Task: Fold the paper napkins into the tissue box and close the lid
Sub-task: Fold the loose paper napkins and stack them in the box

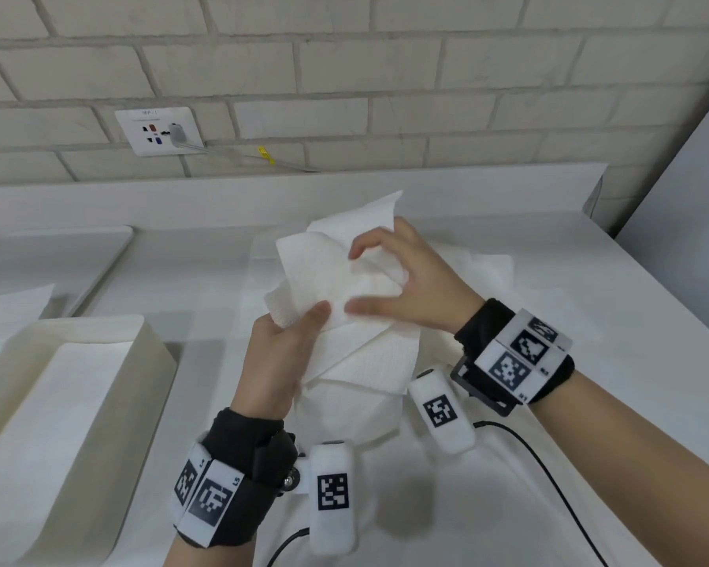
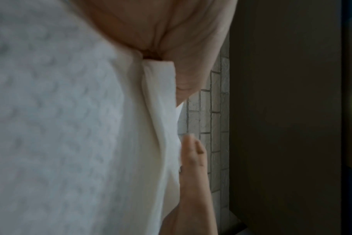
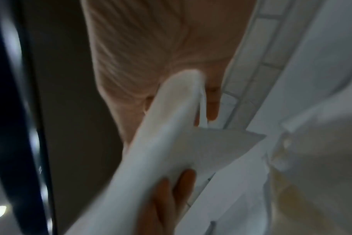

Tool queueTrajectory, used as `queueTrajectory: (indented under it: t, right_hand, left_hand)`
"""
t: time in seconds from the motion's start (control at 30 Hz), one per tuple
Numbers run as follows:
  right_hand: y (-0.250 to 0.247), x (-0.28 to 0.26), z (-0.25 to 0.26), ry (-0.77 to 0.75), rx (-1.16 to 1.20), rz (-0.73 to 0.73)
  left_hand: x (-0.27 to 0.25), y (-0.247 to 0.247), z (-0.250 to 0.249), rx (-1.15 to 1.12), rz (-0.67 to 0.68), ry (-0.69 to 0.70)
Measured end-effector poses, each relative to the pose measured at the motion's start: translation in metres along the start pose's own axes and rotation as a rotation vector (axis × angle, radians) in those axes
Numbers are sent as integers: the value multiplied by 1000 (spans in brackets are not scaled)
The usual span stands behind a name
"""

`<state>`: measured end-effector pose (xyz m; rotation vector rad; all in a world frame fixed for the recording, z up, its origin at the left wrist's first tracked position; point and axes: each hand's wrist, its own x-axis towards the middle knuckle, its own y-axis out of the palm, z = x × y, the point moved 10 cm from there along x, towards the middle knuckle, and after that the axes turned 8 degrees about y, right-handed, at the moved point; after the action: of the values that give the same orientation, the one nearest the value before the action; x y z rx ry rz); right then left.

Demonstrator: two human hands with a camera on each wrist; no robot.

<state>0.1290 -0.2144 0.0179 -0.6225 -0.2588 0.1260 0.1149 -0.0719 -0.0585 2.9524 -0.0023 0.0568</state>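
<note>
Napkins [image 1: 340, 280]: white, embossed, rumpled, lifted above the desk [image 1: 549, 280];
Left hand [image 1: 281, 349]: fingers gripped the lower edge;
Right hand [image 1: 406, 288]: fingers pinched a fold

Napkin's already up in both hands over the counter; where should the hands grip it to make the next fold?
Probably by its free upper corner, taken from above. The left hand already pinches the napkin at its lower left edge, and the right hand holds the middle, so that corner stands loose.

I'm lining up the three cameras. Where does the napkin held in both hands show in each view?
Head: the napkin at centre, pinched by the left hand and the right hand.
Left wrist: fills the left half.
Right wrist: a band from centre to bottom left.
Shared landmark: the brick wall.
</note>
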Motion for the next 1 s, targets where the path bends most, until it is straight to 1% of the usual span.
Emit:
queueTrajectory:
  t: [0.07,0.13,0.2,0.27,0.33,0.4,0.53,0.63,0.73,0.77,0.8,0.83,0.9,0.93,0.97,1.0]
  right_hand:
    - [13,-6,-3,14,-72,116]
    - [17,-9,-3,14,-98,148]
    - [16,-8,-4,22,-86,123]
    - [10,-7,-3,11,-34,49]
    - [6,-7,-2,0,46,-6]
    - [3,-7,-4,32,134,-57]
    - [-2,-7,-19,206,309,-149]
    - [-2,-7,-31,301,560,-188]
    - [-2,-5,-38,322,780,-227]
    - [-1,-5,-37,316,840,-196]
    - [1,-5,-34,291,864,-135]
    - [2,-5,-29,248,817,-60]
    - [9,-10,-16,137,563,126]
    - [15,-13,-12,107,441,207]
    - [19,-16,-10,87,350,264]
    - [22,-17,-12,79,288,288]
  left_hand:
    - [0,3,-1,-33,19,-11]
    - [-2,7,-2,-78,49,-24]
    - [-3,10,-3,-132,68,-30]
    - [-4,11,-5,-172,74,-24]
    - [-5,13,-7,-196,84,-14]
    - [-6,15,-10,-190,104,9]
    - [-8,14,-11,-83,112,56]
    - [-6,8,-7,2,69,68]
    - [-5,2,-2,-11,30,43]
    - [-5,1,-1,-21,23,31]
    - [-5,0,0,-34,16,18]
    - [-4,-2,1,-45,6,6]
    - [-4,-3,1,-59,-2,-16]
    - [-4,-3,1,-64,0,-26]
    - [-4,-3,1,-68,2,-32]
    - [-4,-3,1,-71,2,-38]
